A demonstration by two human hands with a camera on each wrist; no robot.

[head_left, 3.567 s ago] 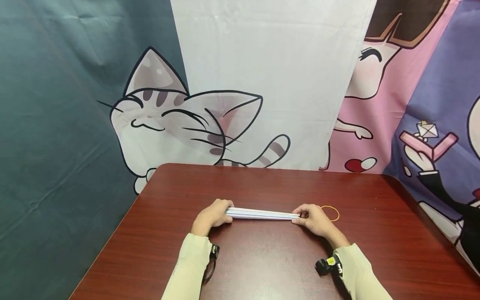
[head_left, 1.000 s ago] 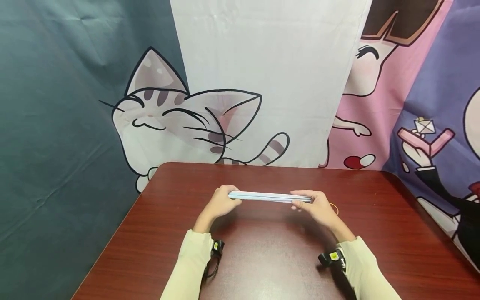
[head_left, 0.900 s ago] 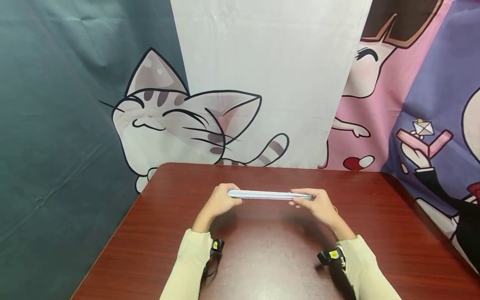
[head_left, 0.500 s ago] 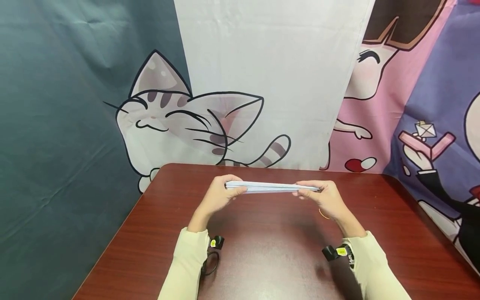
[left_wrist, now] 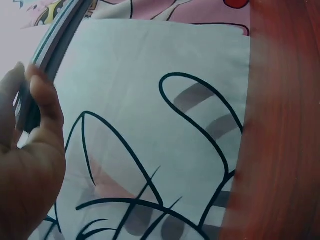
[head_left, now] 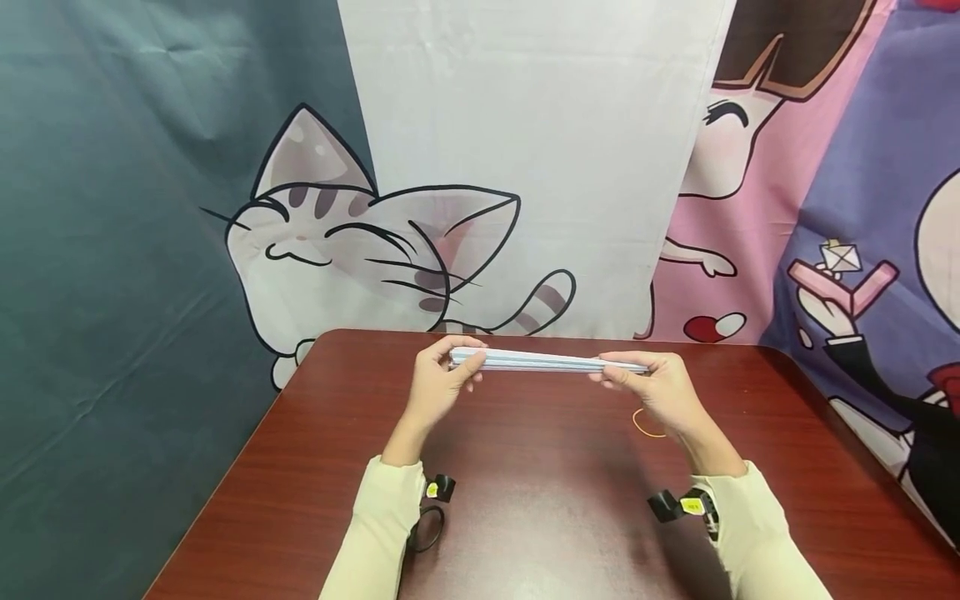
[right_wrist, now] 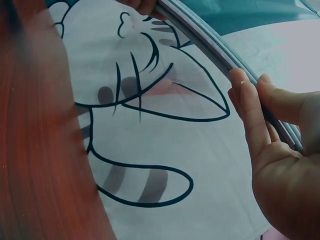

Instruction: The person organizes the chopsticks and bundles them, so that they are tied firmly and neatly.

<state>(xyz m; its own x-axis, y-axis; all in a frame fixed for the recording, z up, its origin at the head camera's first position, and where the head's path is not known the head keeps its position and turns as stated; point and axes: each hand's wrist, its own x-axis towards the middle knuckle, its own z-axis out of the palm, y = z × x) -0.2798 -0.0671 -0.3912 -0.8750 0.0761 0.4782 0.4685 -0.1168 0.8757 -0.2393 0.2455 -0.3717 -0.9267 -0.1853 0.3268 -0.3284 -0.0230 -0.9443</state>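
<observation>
A flat stack of thin pale blue-white layers (head_left: 540, 361), like papers seen edge-on, is held level above the table. My left hand (head_left: 437, 383) pinches its left end, thumb on the near side and fingers behind. At the other end, my right hand (head_left: 667, 393) grips it between thumb and fingers. In the left wrist view the stack (left_wrist: 59, 37) runs up and away from the hand. The right wrist view shows its layered edge (right_wrist: 212, 47) slanting between both hands. Its broad faces are hidden from the head view.
A thin yellow loop, like a rubber band (head_left: 636, 422), lies on the red-brown table (head_left: 525, 500) left of the right forearm. Behind the table's far edge hangs a cloth backdrop (head_left: 540, 167) with a cartoon cat. Wrist cameras sit on both sleeves.
Both hands have lifted the stack from close over the table and moved it farther from the body. The right hand has shifted slightly right. The yellow loop now shows left of the right wrist.
</observation>
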